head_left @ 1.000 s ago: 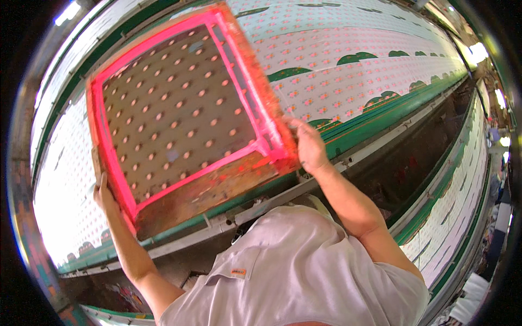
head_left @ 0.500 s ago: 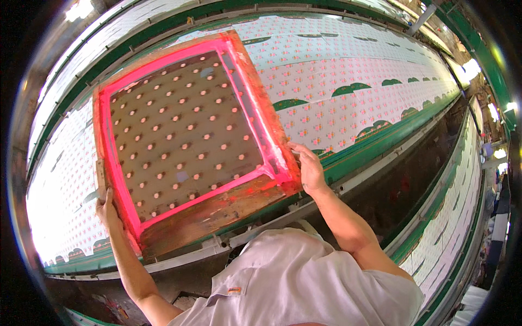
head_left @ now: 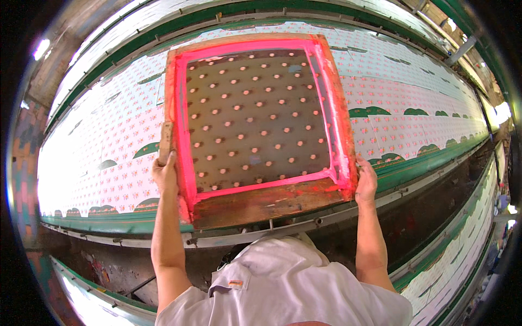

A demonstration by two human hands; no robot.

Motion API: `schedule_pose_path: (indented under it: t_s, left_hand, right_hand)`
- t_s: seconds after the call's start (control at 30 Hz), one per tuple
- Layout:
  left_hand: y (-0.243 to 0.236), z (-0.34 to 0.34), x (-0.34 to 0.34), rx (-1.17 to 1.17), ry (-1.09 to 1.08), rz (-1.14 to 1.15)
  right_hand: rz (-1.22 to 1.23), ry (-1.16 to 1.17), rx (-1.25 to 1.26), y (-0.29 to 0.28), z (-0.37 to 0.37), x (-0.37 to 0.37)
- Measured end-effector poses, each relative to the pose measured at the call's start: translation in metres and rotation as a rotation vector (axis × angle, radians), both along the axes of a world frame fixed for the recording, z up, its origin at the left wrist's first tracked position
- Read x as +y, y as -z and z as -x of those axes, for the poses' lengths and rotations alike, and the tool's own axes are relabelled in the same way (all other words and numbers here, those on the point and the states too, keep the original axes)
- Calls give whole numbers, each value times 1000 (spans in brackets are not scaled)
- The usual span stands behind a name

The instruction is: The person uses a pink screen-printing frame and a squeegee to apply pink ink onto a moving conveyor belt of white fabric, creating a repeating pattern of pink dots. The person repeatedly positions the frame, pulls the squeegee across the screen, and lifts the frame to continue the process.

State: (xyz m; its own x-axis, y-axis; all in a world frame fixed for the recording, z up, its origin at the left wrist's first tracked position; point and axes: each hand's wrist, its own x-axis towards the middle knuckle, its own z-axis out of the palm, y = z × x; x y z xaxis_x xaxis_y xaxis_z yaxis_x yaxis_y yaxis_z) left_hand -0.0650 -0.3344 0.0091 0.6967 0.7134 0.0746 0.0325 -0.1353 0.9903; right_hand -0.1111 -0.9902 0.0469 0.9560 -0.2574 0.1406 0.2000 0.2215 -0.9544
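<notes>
A large wooden-framed printing screen (head_left: 255,206), smeared bright pink along its inner edges, lies over the printed sheets on a long table. Its dark mesh (head_left: 250,119) carries rows of small pale round spots. My left hand (head_left: 165,173) is closed on the frame's left side, just below a short wooden block (head_left: 166,142) fixed there. On the opposite side, my right hand (head_left: 366,180) grips the right edge near its lower corner, fingers partly hidden by the wood. Whether the frame rests on the table or hangs slightly above it, I cannot tell.
White sheets with small pink floral prints (head_left: 119,179) cover the green table (head_left: 402,173) on both sides of the screen. A metal rail (head_left: 321,221) runs along the near edge. Further printed tables (head_left: 457,271) stand at the right and behind.
The screen now sits further right in view and looks squarer to me, partly because my view has turned. Both hands have stayed on its sides, and my right arm is straighter.
</notes>
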Motion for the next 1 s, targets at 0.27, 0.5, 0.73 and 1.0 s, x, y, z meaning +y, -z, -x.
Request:
schedule_pose_path:
  t_s: [0.27,0.5,0.73,1.0]
  left_hand:
    - [1,8,-17,49,-23,-11]
    - [-12,6,-13,75,13,21]
    - [-20,4,-24,145,3,-43]
    - [-3,-7,-23,190,37,22]
  right_hand:
    - [-1,16,109,-9,0,-23]
    - [103,-29,84,-24,1,-16]
    - [201,-142,121,-45,0,-17]
    - [1294,-71,-11,-106,21,72]
